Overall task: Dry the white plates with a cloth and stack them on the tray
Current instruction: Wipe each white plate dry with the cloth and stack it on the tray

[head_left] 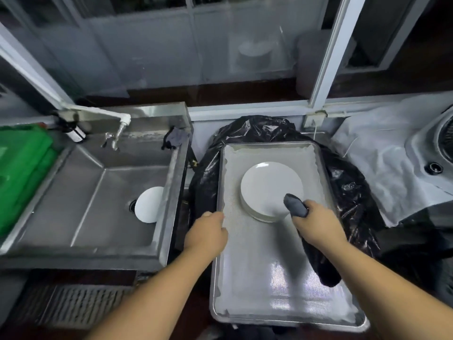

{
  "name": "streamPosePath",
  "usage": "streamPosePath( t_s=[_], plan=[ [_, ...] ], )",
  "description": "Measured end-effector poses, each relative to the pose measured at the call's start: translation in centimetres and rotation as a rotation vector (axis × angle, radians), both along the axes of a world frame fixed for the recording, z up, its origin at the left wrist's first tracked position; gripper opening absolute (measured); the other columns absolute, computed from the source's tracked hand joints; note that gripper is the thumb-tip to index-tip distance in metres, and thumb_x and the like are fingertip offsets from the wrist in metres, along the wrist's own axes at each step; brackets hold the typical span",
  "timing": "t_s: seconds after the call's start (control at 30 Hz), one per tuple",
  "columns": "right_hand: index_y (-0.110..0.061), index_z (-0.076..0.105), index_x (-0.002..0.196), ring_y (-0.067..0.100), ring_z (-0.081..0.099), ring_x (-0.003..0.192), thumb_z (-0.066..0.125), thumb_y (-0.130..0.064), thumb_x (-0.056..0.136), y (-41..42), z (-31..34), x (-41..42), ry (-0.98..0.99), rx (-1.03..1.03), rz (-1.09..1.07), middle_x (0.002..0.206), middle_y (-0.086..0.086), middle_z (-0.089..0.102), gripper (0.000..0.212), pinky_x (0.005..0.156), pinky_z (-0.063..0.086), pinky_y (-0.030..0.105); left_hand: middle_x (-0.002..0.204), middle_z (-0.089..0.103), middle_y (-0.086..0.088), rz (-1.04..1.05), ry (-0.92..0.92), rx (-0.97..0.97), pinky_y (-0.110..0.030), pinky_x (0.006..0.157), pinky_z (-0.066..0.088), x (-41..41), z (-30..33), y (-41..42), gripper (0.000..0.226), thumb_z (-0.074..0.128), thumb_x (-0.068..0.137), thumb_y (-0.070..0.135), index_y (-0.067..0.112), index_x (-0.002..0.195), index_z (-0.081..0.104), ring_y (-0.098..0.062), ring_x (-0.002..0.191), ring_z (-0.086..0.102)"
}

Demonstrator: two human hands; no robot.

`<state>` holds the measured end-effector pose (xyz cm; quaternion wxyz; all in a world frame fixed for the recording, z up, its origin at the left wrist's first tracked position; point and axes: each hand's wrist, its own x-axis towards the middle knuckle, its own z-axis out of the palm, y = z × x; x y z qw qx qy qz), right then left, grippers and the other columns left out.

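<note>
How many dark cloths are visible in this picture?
2. One dark cloth is gripped in the right hand over the plate stack. Another lies crumpled on the sink's back corner. None seems hidden.

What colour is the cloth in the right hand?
Dark grey, nearly black; the cloth shows best in the head view, gripped by the right hand.
</note>
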<state>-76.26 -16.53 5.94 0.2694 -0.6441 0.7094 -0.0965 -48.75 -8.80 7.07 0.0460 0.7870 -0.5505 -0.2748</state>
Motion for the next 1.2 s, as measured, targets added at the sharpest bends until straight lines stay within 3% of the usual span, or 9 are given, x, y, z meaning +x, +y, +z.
streamPosePath(
  t_s=[0.07, 0.17, 0.27, 0.4, 0.57, 0.67, 0.77, 1.1, 1.2],
  plan=[
    [-0.024, 0.052, 0.081, 0.032, 0.056, 0.073, 0.049, -0.045, 0.087, 1.7, 0.8, 1.5, 0.028, 0.002, 0.078, 0.074, -0.005, 0.060, 0.022, 0.063, 0.042, 0.036, 0.137, 0.056, 0.005, -0.026, -0.053, 0.014, -0.043, 0.087, 0.059, 1.2, 0.7, 2.1, 0.035, 0.050, 0.104, 0.029, 0.031, 0.138, 0.059, -0.018, 0.113, 0.059],
    [-0.025, 0.052, 0.084, 0.028, 0.059, 0.075, 0.054, -0.028, 0.082, 4.4, 2.0, 4.4, 0.134, 0.040, 0.197, 0.079, -0.006, 0.062, 0.005, 0.058, 0.040, 0.033, 0.145, 0.052, 0.002, -0.068, -0.096, 0.048, -0.045, 0.096, 0.055, 3.8, 1.0, 5.8, 0.045, 0.050, 0.104, 0.028, 0.030, 0.148, 0.052, -0.023, 0.126, 0.053],
    [-0.027, 0.050, 0.088, 0.022, 0.054, 0.072, 0.051, -0.023, 0.081, 7.4, 3.0, 8.3, 0.231, 0.036, 0.310, 0.078, -0.010, 0.058, 0.008, 0.053, 0.034, 0.029, 0.148, 0.050, 0.002, -0.061, -0.113, 0.063, -0.045, 0.099, 0.053, 7.5, 0.9, 10.1, 0.048, 0.049, 0.103, 0.026, 0.030, 0.150, 0.049, -0.026, 0.131, 0.051],
    [-0.023, 0.044, 0.094, 0.029, 0.058, 0.079, 0.053, -0.023, 0.088, 12.6, 3.8, 15.4, 0.322, 0.020, 0.465, 0.089, 0.001, 0.062, 0.011, 0.069, 0.054, 0.040, 0.147, 0.052, 0.002, -0.011, -0.097, 0.032, -0.045, 0.097, 0.053, 14.0, 1.2, 17.2, 0.043, 0.050, 0.102, 0.028, 0.031, 0.145, 0.053, -0.029, 0.131, 0.051],
    [-0.024, 0.047, 0.114, 0.034, 0.067, 0.094, 0.058, -0.031, 0.094, 19.4, 4.6, 25.4, 0.386, -0.001, 0.690, 0.104, 0.006, 0.067, 0.024, 0.069, 0.055, 0.042, 0.144, 0.054, -0.002, 0.100, -0.117, 0.018, -0.044, 0.104, 0.050, 21.3, 1.3, 26.8, 0.045, 0.054, 0.100, 0.032, 0.028, 0.146, 0.054, -0.030, 0.132, 0.053],
    [-0.024, 0.049, 0.117, 0.032, 0.068, 0.089, 0.059, -0.030, 0.092, 22.8, 5.2, 30.6, 0.392, -0.017, 0.793, 0.097, 0.002, 0.064, 0.028, 0.068, 0.056, 0.041, 0.141, 0.057, -0.003, 0.167, -0.124, 0.016, -0.044, 0.105, 0.051, 24.4, 1.6, 31.5, 0.044, 0.054, 0.099, 0.030, 0.027, 0.143, 0.057, -0.031, 0.129, 0.056],
    [-0.024, 0.048, 0.106, 0.027, 0.065, 0.079, 0.060, -0.028, 0.091, 25.1, 5.2, 35.5, 0.418, -0.014, 0.911, 0.087, -0.002, 0.060, 0.019, 0.062, 0.053, 0.039, 0.139, 0.057, 0.000, 0.252, -0.119, -0.001, -0.044, 0.100, 0.053, 27.3, 1.7, 35.2, 0.042, 0.054, 0.100, 0.030, 0.029, 0.142, 0.057, -0.029, 0.127, 0.057],
    [-0.025, 0.047, 0.098, 0.028, 0.056, 0.076, 0.060, -0.033, 0.093, 25.0, 3.1, 47.6, 0.354, -0.017, 1.076, 0.085, -0.002, 0.057, 0.016, 0.061, 0.044, 0.036, 0.133, 0.059, -0.003, 0.395, -0.091, 0.071, -0.043, 0.095, 0.055, 34.1, 0.3, 39.4, 0.033, 0.056, 0.102, 0.030, 0.021, 0.133, 0.059, -0.027, 0.119, 0.059],
    [-0.025, 0.050, 0.100, 0.032, 0.066, 0.088, 0.059, -0.037, 0.095, 23.3, 1.9, 50.9, 0.352, -0.001, 1.103, 0.095, 0.003, 0.065, 0.017, 0.066, 0.046, 0.037, 0.132, 0.062, -0.003, 0.418, -0.123, 0.077, -0.040, 0.095, 0.055, 37.1, -0.2, 37.8, 0.033, 0.057, 0.101, 0.031, 0.022, 0.133, 0.059, -0.026, 0.119, 0.060]
  ],
)
